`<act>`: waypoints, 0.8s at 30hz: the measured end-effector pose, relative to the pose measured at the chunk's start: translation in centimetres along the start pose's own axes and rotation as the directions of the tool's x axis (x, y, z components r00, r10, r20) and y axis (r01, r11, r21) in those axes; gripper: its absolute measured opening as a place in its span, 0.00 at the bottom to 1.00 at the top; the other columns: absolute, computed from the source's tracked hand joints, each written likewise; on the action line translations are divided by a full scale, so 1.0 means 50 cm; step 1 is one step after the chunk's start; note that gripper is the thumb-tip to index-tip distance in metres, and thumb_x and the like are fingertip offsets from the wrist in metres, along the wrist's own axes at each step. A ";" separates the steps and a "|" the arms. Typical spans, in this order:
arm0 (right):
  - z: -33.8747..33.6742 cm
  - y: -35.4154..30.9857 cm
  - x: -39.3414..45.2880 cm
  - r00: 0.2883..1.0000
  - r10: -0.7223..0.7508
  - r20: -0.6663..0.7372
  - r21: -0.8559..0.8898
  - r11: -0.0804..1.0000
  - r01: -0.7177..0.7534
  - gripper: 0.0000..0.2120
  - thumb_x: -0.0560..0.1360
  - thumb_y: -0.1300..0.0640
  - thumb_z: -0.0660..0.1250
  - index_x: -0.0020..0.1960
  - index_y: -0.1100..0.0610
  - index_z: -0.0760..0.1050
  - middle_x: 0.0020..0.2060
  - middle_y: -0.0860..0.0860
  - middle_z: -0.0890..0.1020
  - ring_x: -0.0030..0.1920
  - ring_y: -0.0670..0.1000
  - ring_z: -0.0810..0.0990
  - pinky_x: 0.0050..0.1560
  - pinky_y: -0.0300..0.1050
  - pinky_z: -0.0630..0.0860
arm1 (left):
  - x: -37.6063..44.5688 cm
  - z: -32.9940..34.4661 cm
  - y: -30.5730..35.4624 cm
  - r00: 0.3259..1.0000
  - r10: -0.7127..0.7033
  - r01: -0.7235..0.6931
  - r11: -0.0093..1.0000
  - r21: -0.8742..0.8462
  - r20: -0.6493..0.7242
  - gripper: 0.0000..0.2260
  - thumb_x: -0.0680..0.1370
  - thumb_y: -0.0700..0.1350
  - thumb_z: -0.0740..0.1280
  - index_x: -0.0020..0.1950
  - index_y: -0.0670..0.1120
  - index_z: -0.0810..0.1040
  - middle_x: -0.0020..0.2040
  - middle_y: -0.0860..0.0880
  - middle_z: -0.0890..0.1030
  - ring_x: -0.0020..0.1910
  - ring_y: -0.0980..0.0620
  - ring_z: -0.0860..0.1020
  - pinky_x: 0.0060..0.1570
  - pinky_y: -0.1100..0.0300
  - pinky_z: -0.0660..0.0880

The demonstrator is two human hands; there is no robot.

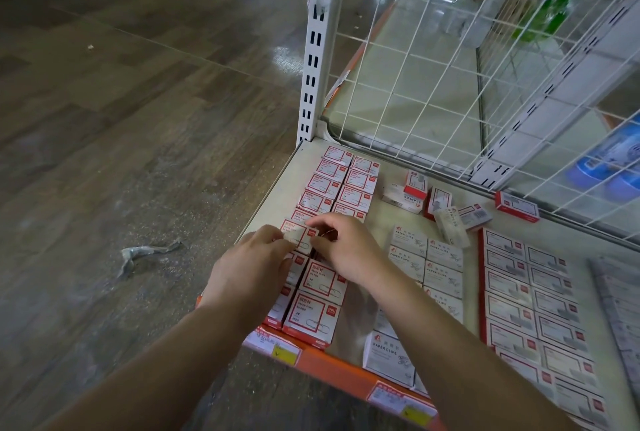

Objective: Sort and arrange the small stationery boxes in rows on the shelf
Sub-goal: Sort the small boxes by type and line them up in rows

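Both the left hand (254,257) and right hand (341,247) are pinching one small red-and-white box (297,236), hovering at the shelf's (377,223) nine o'clock rows; light, stiff cardboard, probably crushable, best gripped by opposite edges.

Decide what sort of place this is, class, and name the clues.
Probably a stationery shop: a display shelf with a wire back, price labels along its orange edge, and rows of paper clip boxes.

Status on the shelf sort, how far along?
Mostly done. Red-bordered paper clip boxes stand in two rows at left; white paper clip boxes and red-trimmed flat boxes are also lined up. In hand: both hands, left and right, hold one red-bordered box. Left: loose staple boxes by the wire grid.
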State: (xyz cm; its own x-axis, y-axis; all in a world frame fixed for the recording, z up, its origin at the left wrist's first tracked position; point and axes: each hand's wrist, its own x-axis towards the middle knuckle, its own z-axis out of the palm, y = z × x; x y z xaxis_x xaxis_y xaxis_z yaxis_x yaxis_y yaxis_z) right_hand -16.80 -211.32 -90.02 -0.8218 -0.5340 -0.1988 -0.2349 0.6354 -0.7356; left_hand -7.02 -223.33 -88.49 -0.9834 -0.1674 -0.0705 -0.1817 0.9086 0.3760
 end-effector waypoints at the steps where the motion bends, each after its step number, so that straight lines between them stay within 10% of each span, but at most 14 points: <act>1: -0.002 0.001 -0.003 1.000 -0.005 -0.002 -0.010 1.000 0.005 0.13 0.77 0.57 0.63 0.62 0.52 0.75 0.56 0.47 0.78 0.53 0.44 0.75 0.46 0.32 0.70 | 0.001 -0.001 0.000 1.000 -0.002 0.002 1.000 0.014 -0.003 0.16 0.80 0.48 0.57 0.68 0.54 0.70 0.68 0.55 0.67 0.64 0.54 0.68 0.58 0.58 0.73; 24: -0.263 0.247 -0.102 0.855 0.284 -0.433 -0.079 0.934 -0.350 0.08 0.75 0.57 0.66 0.52 0.58 0.80 0.45 0.52 0.82 0.41 0.50 0.77 0.35 0.40 0.68 | 0.109 0.107 0.273 0.958 0.215 -0.224 0.974 0.023 0.191 0.17 0.81 0.46 0.56 0.70 0.50 0.66 0.68 0.53 0.68 0.67 0.53 0.66 0.66 0.56 0.66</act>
State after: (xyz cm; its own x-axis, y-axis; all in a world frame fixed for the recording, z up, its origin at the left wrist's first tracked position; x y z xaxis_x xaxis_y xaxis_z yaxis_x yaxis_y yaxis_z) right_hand -22.35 -193.41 -89.59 -0.9945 -0.0348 -0.0984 0.0271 0.8238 -0.5662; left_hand -14.85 -209.82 -88.70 -0.9806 0.1086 -0.1632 0.0431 0.9316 0.3609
